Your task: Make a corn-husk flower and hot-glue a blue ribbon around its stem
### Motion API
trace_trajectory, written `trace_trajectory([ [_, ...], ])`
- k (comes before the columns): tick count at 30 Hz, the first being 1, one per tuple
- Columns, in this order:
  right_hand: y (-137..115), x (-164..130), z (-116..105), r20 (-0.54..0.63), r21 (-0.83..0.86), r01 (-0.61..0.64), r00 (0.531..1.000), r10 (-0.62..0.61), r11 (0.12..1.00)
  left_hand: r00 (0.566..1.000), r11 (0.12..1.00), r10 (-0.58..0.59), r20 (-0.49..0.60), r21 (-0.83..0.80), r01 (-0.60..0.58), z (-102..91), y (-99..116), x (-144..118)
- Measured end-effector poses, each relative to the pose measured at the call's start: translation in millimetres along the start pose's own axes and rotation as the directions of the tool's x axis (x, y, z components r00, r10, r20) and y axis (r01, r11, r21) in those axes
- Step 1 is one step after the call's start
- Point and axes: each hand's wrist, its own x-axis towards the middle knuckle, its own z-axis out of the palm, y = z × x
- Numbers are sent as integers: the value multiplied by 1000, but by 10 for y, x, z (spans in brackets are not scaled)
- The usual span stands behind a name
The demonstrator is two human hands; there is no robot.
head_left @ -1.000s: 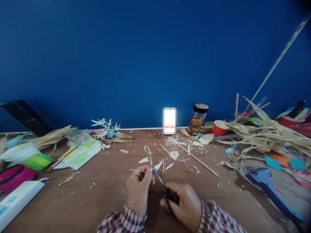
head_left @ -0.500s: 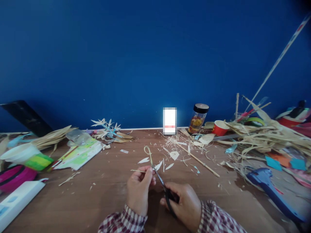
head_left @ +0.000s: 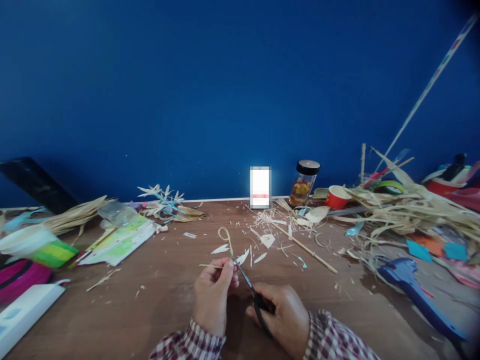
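Note:
Between the thumb and fingers of my left hand (head_left: 213,295) is a thin pale-green plant strip (head_left: 224,235), its upper end curled in a loop. Its other end sticks out to the left of the fingers. My right hand (head_left: 283,310) is closed around the black handles of a pair of scissors (head_left: 245,280). The blades point up and left and meet the strip right beside my left thumb. Several pale leaf-shaped pieces (head_left: 260,257) lie on the table just beyond the fingers.
A blue glue gun (head_left: 416,285) lies at right, below heaped dry husk strips (head_left: 405,215). A lidded jar (head_left: 303,185) and red paper cup (head_left: 337,197) stand at the back. A thin stick (head_left: 311,252) lies among scraps. At left are a white power strip (head_left: 26,320) and a tilted cup (head_left: 37,245).
The whole view has shifted slightly. Both hands, the strip and the scissors keep nearly the same position relative to each other.

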Motion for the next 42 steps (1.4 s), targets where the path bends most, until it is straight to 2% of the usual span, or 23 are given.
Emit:
trace_trajectory([
  [10, 15, 43, -16, 24, -42, 30, 999, -29, 999, 1000, 999, -8, 23, -37, 9, -14, -32, 19],
  [16, -21, 33, -43, 16, -95, 40, 999, -39, 995, 999, 1000, 10, 39, 1, -10, -40, -63, 33],
  [22, -33, 28, -64, 18, -64, 50, 999, -49, 997, 1000, 1000, -6, 23, -1, 6, -43, -98, 15],
  [30, -7, 23, -49, -35, -39, 61, 997, -62, 997, 994, 999, -26, 110, 31, 23, -39, -136, -17],
  [42, -43, 26, -30, -48, -44, 15, 999, -18, 999, 995, 1000, -8, 101, 18, 6, -12, -132, -45],
])
